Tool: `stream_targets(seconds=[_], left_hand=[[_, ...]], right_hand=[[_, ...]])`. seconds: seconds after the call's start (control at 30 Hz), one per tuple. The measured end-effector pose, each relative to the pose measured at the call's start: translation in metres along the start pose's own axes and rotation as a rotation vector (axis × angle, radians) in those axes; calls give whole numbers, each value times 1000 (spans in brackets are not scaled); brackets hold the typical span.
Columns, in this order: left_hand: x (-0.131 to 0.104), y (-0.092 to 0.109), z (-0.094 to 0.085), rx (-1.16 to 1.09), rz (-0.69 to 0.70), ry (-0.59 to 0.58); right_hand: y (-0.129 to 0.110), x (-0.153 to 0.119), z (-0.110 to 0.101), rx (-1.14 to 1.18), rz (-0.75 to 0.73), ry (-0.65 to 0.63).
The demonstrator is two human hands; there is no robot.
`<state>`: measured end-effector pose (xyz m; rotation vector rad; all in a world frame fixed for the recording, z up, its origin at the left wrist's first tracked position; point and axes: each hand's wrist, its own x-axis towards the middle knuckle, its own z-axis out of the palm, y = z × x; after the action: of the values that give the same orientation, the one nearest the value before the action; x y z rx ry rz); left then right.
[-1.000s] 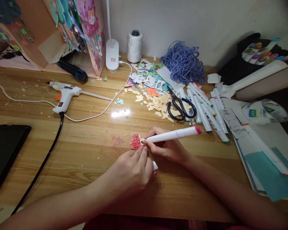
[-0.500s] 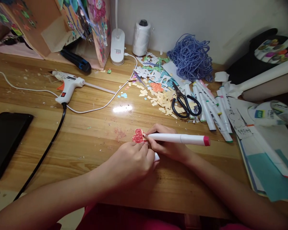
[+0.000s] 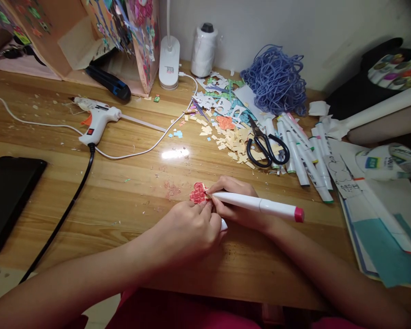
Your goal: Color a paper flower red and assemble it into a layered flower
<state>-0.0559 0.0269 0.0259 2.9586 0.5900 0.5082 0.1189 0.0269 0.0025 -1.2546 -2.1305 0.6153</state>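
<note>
- The red cutout (image 3: 197,193) lies on the desk (image 3: 123,205) at the middle of the frame, its lower right part hidden by fingers.
- The left hand (image 3: 195,224) presses it with its fingertips and closes around a white cap-like piece (image 3: 223,225), mostly concealed.
- The right hand (image 3: 238,183) grips a white marker (image 3: 250,200) with a red end; fingers obscure its tip.
- Lamp base (image 3: 169,64), upper middle: print too small to read.
- Tape roll (image 3: 385,171), right edge: lettering blurred.
- Phone (image 3: 13,201), left: cut off by the frame.
</note>
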Motion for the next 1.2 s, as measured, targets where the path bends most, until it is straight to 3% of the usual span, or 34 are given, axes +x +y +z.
stream_targets(seconds=[1.2], left_hand=[[1,-1,-3,-13,0,-74]], right_hand=[[1,0,-6,133,118,-72]])
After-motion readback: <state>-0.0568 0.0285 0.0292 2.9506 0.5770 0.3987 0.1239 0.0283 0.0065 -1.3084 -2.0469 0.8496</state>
